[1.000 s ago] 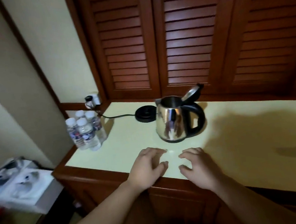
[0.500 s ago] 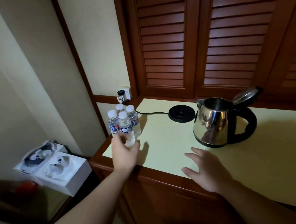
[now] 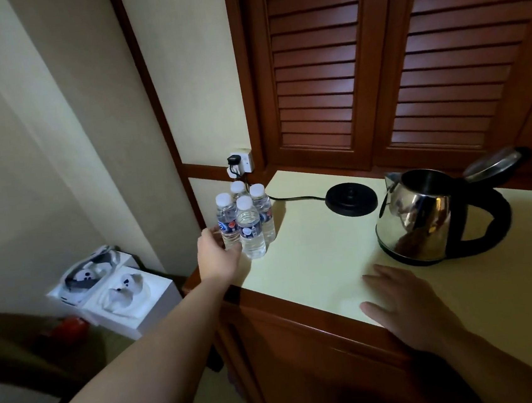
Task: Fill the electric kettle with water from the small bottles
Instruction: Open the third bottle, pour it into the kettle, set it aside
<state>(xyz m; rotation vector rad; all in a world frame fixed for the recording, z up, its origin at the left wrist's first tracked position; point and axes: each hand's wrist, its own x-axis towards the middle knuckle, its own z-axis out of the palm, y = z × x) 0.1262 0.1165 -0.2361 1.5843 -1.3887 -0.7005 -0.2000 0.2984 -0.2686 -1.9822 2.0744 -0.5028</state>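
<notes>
head-worn view, looking forward and down, close over countertop (image 3: pixel 313 255)

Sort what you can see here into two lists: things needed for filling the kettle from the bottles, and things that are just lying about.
Needed for the job:
- kettle, lid open
- four small bottles, caps on
- left hand, reaching at the bottles
- right hand, flat on the counter

Just lying about:
- kettle base, its cord plugged in at the wall
- white boxes
- red object on the floor
</notes>
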